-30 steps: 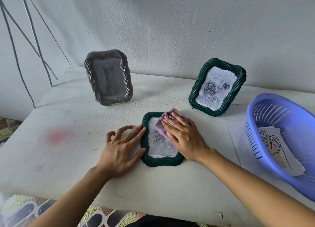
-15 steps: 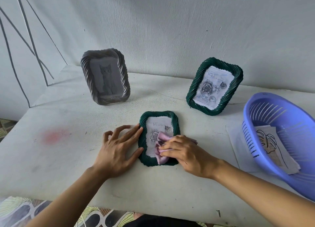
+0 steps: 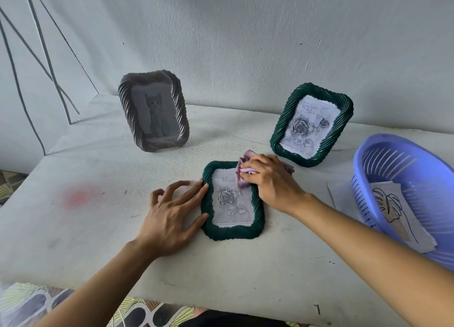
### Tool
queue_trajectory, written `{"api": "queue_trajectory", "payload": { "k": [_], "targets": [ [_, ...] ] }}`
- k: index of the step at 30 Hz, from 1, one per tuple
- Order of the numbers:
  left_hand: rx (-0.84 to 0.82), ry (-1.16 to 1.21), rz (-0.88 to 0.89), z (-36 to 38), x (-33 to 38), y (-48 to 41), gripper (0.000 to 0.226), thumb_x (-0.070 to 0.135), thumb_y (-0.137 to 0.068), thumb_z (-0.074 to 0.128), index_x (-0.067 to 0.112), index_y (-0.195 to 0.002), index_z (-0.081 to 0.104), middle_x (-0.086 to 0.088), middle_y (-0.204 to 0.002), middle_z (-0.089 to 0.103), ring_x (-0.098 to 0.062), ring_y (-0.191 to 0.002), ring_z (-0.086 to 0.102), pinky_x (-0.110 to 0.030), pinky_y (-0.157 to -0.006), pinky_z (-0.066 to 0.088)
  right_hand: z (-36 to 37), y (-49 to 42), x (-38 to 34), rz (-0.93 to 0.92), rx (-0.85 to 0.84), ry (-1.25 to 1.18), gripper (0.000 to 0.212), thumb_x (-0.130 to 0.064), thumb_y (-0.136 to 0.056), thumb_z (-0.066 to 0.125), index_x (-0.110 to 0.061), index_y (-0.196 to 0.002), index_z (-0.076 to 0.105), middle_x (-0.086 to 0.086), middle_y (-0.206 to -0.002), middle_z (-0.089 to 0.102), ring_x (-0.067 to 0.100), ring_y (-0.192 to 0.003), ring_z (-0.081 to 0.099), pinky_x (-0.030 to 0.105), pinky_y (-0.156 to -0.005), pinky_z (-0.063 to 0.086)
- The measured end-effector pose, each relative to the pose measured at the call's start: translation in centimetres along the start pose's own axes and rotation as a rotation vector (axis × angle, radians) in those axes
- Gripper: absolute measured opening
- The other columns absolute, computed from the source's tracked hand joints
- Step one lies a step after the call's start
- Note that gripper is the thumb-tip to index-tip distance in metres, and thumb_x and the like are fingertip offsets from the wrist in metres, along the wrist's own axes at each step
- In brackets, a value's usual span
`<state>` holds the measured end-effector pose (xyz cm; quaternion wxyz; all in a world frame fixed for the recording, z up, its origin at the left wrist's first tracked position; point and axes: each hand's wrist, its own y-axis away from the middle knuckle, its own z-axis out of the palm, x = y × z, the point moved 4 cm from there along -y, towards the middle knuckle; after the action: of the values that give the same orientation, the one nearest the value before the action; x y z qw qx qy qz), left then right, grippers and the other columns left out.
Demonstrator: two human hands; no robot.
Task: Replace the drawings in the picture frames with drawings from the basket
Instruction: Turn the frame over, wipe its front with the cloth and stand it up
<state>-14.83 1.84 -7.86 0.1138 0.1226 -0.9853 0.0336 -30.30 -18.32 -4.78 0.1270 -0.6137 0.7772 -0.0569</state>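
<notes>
Right hand is closed on a crumpled pink cloth, pressing it against the top right corner of the flat green frame, which lies face up on the table. Left hand is spread flat, fingers apart, holding nothing; its fingertips touch the left rim of that frame and brace it. The frame shows a rose drawing under its front pane. Judgement: the frame is light and rigid with a ribbed, twisted rim that gives good purchase; the pane is probably fragile and smooth, so take hold by the rim edges and not the face. The paper inside is thin and will crease easily; best lifted by a corner once the back is open, which is not visible from here. Behind the flat frame and to its right, a second green frame stands upright, tilted back, also with a rose drawing. Behind and to its left, well apart, a grey frame stands with a cat drawing. To the right of the flat frame sits a purple slotted basket, tipped toward the person, holding loose sheets with a leaf line drawing on top. A blank sheet lies under the basket's near edge. Nothing blocks the reach from the flat frame to the basket; the right forearm crosses that path.
</notes>
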Motion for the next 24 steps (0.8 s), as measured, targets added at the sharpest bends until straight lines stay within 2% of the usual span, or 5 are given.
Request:
{"api": "queue_trajectory", "payload": {
  "k": [4,7,11,17,24],
  "targets": [
    [-0.01,-0.018,0.002,0.1,0.1,0.0,0.066,0.067,-0.098,0.023,0.039,-0.157,0.02,0.026,-0.161,0.021,-0.014,-0.145,0.026,-0.05,-0.107,0.027,0.9,-1.0,-2.4,0.04,0.024,-0.045,0.03,-0.001,-0.09,0.05,-0.006,-0.108,0.074,0.015,-0.118,0.067,0.038,-0.118,0.054,0.057,-0.087,0.049],
    [-0.013,-0.031,0.003,0.2,0.1,0.0,0.067,0.067,-0.098,0.021,0.037,-0.158,0.019,0.025,-0.161,0.022,-0.016,-0.145,0.027,-0.051,-0.106,0.028,1.4,-0.9,-4.6,-0.001,0.054,-0.114,0.034,0.008,-0.085,0.058,-0.005,-0.113,0.071,0.013,-0.117,0.068,0.036,-0.119,0.055,0.055,-0.09,0.049],
    [-0.003,-0.019,0.004,0.2,0.1,0.1,0.066,0.066,-0.098,0.022,0.038,-0.158,0.02,0.026,-0.161,0.022,-0.016,-0.145,0.028,-0.049,-0.104,0.029,2.1,0.3,-6.4,-0.097,-0.023,-0.211,0.039,-0.005,-0.091,0.042,-0.008,-0.117,0.071,0.007,-0.12,0.068,0.03,-0.125,0.052,0.047,-0.097,0.045],
    [0.004,0.014,0.015,0.1,0.0,0.0,0.066,0.067,-0.098,0.025,0.038,-0.157,0.022,0.027,-0.161,0.022,-0.014,-0.145,0.027,-0.051,-0.105,0.029,0.4,4.2,-4.7,-0.203,-0.115,-0.379,0.041,-0.001,-0.084,0.043,-0.013,-0.103,0.078,0.0,-0.109,0.071,0.014,-0.116,0.054,0.036,-0.099,0.041],
    [-0.016,0.027,0.001,0.0,0.0,-0.1,0.066,0.068,-0.097,0.026,0.041,-0.157,0.02,0.031,-0.16,0.02,-0.01,-0.148,0.021,-0.051,-0.106,0.026,-1.3,2.5,0.0,-0.095,-0.045,-0.286,0.028,-0.003,-0.085,0.058,-0.017,-0.096,0.079,-0.004,-0.107,0.074,0.017,-0.112,0.06,0.043,-0.096,0.047]
  ]
}}
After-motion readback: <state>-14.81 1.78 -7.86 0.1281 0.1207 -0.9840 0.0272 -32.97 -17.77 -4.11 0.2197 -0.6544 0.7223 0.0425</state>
